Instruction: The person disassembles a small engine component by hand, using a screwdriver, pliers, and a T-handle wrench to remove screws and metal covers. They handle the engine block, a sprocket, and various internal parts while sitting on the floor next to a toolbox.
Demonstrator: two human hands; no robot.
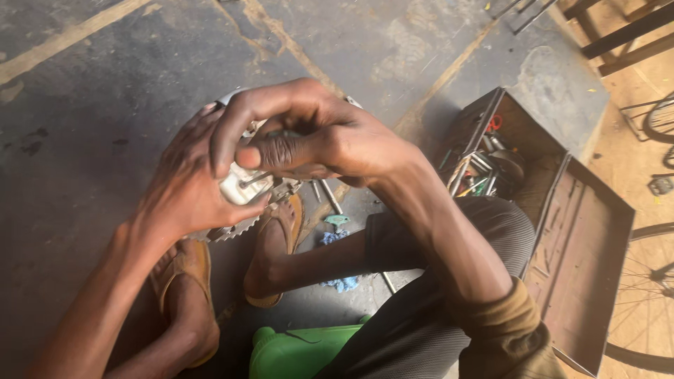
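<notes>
Above the floor [84, 105]: both hands meet over a toothed metal part, held in the air over the person's sandalled feet [277, 245].
Left hand [189, 186]: palm and fingers wrapped round the near side of the chainring assembly [242, 189], grasping it as a support.
Right hand [316, 140]: fingers curled over the top, thumb and forefinger pinched on a small piece at the pale hub; just what is pinched is hidden by the fingers.
Step in hand, as judged: fine work at the hub. It goes best with the left hand keeping the part steady and level, the right turning in short, controlled motions, and fingers kept clear of the teeth.
Chainring assembly: round, silver-grey, with saw-like teeth showing along its lower edge; the whitish centre carries a short, thin metal pin; most of the disc is covered by the hands.
Toolbox [562, 231]: open, rusty brown, to the right, with spanners and other tools heaped inside.
Green container [302, 351]: plastic, at the bottom edge, near the knee.
Blue rag [340, 281]: crumpled on the floor behind the right leg, beside loose metal rods.
</notes>
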